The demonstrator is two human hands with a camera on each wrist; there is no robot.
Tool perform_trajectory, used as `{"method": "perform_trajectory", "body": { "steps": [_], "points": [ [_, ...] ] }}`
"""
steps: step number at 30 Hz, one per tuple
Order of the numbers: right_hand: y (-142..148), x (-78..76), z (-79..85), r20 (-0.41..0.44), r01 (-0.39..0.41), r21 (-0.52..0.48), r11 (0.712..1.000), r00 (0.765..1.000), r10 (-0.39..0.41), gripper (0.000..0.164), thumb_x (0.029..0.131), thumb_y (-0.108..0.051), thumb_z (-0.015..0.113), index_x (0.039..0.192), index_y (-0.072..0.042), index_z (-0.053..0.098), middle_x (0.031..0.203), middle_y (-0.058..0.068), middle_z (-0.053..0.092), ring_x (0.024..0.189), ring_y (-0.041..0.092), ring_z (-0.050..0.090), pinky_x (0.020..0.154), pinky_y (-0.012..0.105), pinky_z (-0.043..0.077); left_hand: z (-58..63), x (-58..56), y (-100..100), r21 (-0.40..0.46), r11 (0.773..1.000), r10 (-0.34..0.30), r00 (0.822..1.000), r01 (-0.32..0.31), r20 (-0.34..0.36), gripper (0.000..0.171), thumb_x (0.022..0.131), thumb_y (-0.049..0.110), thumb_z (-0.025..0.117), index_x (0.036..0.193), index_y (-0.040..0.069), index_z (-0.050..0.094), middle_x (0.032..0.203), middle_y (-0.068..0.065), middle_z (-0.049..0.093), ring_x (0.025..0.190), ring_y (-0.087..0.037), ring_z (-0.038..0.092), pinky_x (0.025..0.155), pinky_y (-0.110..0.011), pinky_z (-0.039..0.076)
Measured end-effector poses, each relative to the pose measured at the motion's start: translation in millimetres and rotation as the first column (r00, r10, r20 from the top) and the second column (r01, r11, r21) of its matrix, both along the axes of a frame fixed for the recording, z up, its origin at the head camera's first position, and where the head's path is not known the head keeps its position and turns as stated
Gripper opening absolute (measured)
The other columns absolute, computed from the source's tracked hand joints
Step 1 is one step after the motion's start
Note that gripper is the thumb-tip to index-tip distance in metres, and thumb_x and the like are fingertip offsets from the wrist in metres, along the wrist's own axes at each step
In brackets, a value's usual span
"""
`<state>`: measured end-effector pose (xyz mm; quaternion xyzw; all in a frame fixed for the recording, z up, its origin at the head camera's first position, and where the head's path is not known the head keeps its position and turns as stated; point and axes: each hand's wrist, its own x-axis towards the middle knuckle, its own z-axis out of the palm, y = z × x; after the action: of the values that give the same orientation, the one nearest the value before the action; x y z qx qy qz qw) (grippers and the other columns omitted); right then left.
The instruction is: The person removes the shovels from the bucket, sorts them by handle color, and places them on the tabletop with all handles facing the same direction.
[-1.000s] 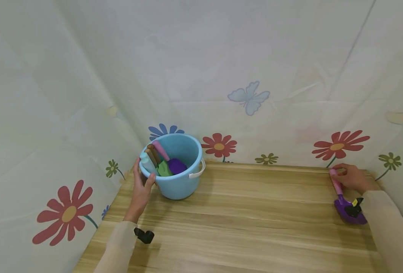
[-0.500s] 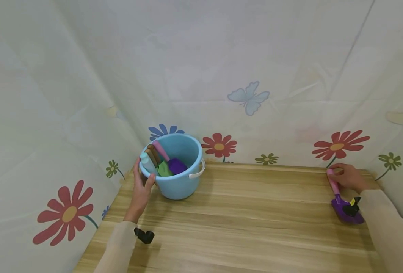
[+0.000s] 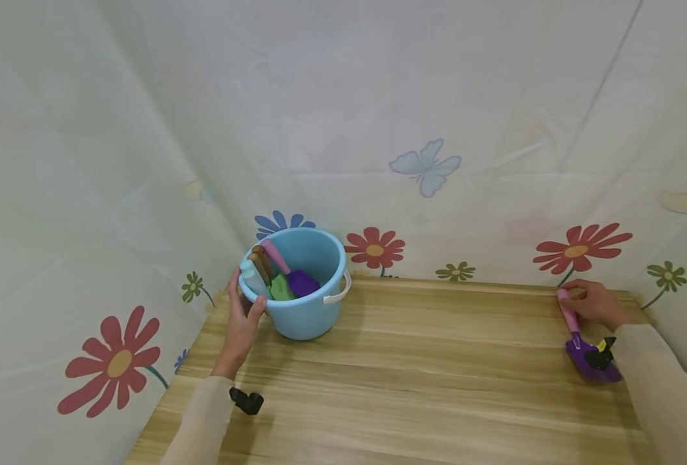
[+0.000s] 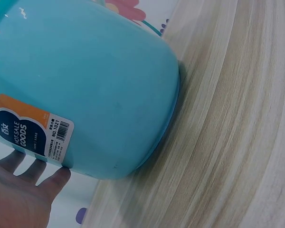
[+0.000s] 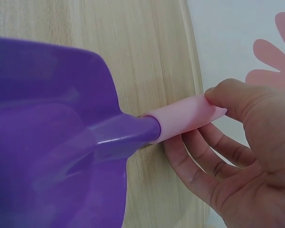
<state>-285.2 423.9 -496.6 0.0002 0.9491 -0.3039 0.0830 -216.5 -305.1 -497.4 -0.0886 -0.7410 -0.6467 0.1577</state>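
At the table's far left stands a light blue bucket (image 3: 305, 316) with a white handle. My left hand (image 3: 242, 332) holds its left side, thumb at the rim; the left wrist view shows fingertips against the wall beside a label (image 4: 33, 128). Inside lean a purple shovel (image 3: 303, 283) with a pink handle, a green-headed tool (image 3: 282, 289), brown handles (image 3: 262, 261) and a light blue handle (image 3: 254, 281). Far right, my right hand (image 3: 596, 303) pinches the pink handle of another purple toy shovel (image 5: 52, 128) between thumb and fingers. Its blade points toward me, low over the table.
The wooden table (image 3: 436, 361) runs between the two hands. Behind it and along the left hangs a pale curtain (image 3: 320, 116) printed with flowers and a butterfly. Black cameras (image 3: 246, 401) sit on both wrists.
My right hand has shifted slightly left with the purple shovel. The left hand and the bucket stay where they were.
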Motion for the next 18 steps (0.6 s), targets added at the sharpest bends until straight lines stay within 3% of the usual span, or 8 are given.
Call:
{"method": "perform_trajectory", "body": {
  "steps": [10, 18],
  "points": [
    [0.4, -2.0, 4.3, 0.009, -0.028, -0.019, 0.999, 1.000, 0.028, 0.061, 0.103, -0.033, 0.062, 0.134, 0.017, 0.044, 0.103, 0.035, 0.063, 0.079, 0.029, 0.065, 0.066, 0.038, 0.055, 2.4, 0.1, -0.1, 0.018, 1.000, -0.008, 1.000, 0.008, -0.023, 0.077, 0.107, 0.013, 0.049, 0.164, 0.033, 0.001, 0.166, -0.016, 0.020, 0.149, -0.033, 0.027, 0.102, -0.017, 0.042],
    [3.5, -2.6, 5.5, 0.055, -0.043, -0.028, 0.999, 0.997, 0.045, 0.062, 0.101, -0.025, 0.064, 0.138, 0.017, 0.039, 0.110, 0.040, 0.059, 0.085, 0.032, 0.067, 0.069, 0.040, 0.058, -0.8, -1.7, -1.8, 0.020, 1.000, -0.018, 1.000, 0.019, -0.009, 0.076, 0.108, 0.013, 0.048, 0.165, 0.033, 0.001, 0.165, -0.015, 0.021, 0.149, -0.031, 0.028, 0.103, -0.018, 0.042]
  ]
}}
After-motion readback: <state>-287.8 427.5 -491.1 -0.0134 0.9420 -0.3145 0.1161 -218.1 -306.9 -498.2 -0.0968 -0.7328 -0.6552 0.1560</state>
